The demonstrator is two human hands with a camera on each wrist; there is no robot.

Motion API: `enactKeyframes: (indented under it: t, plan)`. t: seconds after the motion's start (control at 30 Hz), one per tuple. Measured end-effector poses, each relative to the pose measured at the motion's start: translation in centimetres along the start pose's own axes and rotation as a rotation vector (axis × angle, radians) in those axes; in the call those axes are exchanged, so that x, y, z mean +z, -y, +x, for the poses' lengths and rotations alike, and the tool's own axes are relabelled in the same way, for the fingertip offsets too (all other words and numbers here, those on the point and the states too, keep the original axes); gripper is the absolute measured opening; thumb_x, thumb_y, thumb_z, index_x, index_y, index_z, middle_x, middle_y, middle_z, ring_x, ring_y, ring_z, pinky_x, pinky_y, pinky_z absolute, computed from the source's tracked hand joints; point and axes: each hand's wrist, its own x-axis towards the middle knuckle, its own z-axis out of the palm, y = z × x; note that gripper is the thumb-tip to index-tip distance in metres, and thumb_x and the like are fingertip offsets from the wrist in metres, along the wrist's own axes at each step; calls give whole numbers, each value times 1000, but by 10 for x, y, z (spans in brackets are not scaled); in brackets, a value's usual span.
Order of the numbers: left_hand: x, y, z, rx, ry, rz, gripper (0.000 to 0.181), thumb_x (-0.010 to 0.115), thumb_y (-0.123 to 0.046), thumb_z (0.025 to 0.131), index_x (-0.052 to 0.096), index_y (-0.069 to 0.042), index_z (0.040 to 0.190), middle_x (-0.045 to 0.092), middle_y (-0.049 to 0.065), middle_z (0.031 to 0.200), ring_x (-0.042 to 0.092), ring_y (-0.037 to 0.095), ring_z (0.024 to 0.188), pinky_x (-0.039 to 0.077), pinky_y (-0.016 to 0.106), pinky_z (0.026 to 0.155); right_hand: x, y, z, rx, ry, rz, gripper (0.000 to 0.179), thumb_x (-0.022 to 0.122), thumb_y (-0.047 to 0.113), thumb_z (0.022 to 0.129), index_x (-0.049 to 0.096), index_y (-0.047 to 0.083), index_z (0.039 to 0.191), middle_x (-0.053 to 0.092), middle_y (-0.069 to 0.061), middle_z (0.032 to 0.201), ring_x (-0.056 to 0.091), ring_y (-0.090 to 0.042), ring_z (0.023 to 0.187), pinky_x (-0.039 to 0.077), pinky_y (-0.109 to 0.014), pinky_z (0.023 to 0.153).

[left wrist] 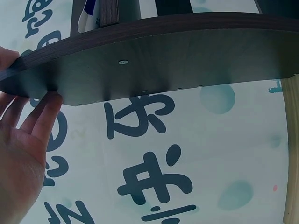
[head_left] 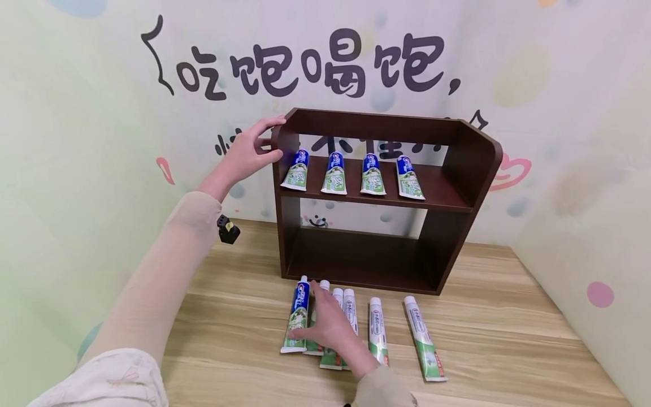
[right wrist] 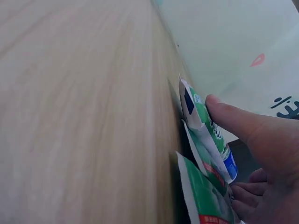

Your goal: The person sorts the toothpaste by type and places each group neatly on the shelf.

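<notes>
My left hand (head_left: 247,152) grips the left side panel of a dark brown two-tier shelf (head_left: 376,200), thumb on one face and fingers on the other, as the left wrist view shows. At the front left of the shelf, my right hand (head_left: 330,322) pinches a blue-and-green toothpaste tube (head_left: 300,308). In the right wrist view its thumb lies against this tube (right wrist: 212,126), while the curled fingers are partly hidden behind it. That tube overlaps a neighbouring green-and-white tube (head_left: 312,346). Several blue-and-green toothpaste tubes (head_left: 334,173) lie in a row on the upper tier.
More white-and-green toothpaste tubes lie on the wooden table (head_left: 498,339), one (head_left: 377,328) right of my right hand and another (head_left: 424,339) farther right. The shelf's lower tier (head_left: 356,257) stands just behind them. A printed wall (head_left: 559,113) rises behind the shelf.
</notes>
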Motion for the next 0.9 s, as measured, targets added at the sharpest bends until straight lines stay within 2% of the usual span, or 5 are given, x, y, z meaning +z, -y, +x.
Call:
enactKeyframes:
  t: [0.17,0.27,0.53,0.67,0.9]
  plan:
    - [0,-1,-1,-8,7,-15,60,62,-7,93,43,-17,148,38,-1,159,60,39,124,53,48,103,1,5,0,-12,-7,-40,117,84,57,68,26,7,155,43,-20,152,43,-39,139,43,-55,112]
    - [-1,-15,-7,-22,21,-27,60,61,-6,93,42,-14,149,36,4,160,59,41,125,52,49,104,2,7,4,-10,-26,-73,116,83,60,67,29,5,154,47,-20,149,45,-40,137,44,-54,112]
    - [2,-2,0,-3,17,-48,62,63,-5,92,42,-16,149,36,1,160,60,40,124,54,47,101,8,14,9,-14,-64,-244,117,87,62,59,38,3,149,60,-15,136,49,-34,124,44,-48,108]
    - [2,-4,1,-2,10,-46,61,64,-6,92,43,-15,149,37,1,159,60,40,124,54,47,101,14,20,10,-11,-95,-249,111,89,54,60,43,1,146,63,-15,132,50,-32,115,44,-46,104]
    - [0,0,0,-2,0,-25,60,63,-8,93,43,-18,148,38,-2,159,61,37,123,54,46,102,15,29,11,-39,-73,-213,94,91,37,65,50,3,142,71,-15,117,64,-29,96,58,-41,84]
